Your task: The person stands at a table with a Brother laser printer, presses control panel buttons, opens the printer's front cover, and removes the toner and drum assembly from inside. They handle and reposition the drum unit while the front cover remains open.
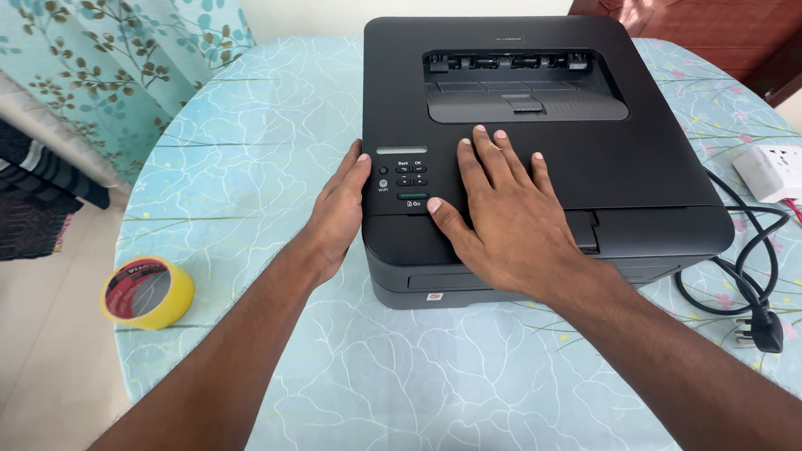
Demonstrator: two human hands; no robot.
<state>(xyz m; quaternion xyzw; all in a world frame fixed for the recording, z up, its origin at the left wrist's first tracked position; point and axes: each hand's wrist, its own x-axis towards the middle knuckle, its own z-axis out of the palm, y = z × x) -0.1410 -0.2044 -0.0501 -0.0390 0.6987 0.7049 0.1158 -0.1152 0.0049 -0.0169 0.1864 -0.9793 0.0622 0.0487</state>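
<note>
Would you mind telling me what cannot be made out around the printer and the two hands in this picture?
Head view only:
- Printer top beneath the right hand: covered by the palm.
- Printer's left wall: hidden by the left hand pressed against it.
- Button labels on the control panel: too small to tell apart.
- Black cable: where it joins the printer is hidden behind the body.
- White socket block: its red wire is cut off by the right edge.

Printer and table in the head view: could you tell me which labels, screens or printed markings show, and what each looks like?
Display strip: printer's top left, narrow grey rectangle, blank.
Button panel: below it, small dark keys, white markings, by the right hand's thumb.
Sticker: printer's front, small, red and white.
Tape roll: table's left edge, yellow, red-black inner label.
</note>
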